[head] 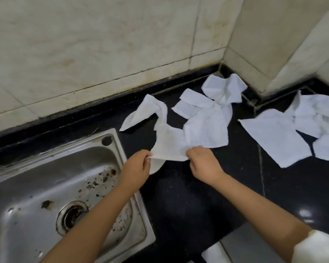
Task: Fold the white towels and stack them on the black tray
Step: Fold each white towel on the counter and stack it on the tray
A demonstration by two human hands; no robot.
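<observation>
head | l hand [136, 164] + r hand [202, 164] each pinching towel [171, 145] near edge | pull taut, square corners b4 folding

Black stone counter [188, 196] holds a steel sink [27, 186] and scattered white towels [207, 126].

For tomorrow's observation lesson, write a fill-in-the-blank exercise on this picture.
1. Both hands, left and right, pinch one edge of a white ____.
2. The steel sink lies to the person's ____.
3. The black countertop meets a ____ wall.

Missing words: towel; left; tiled
</observation>
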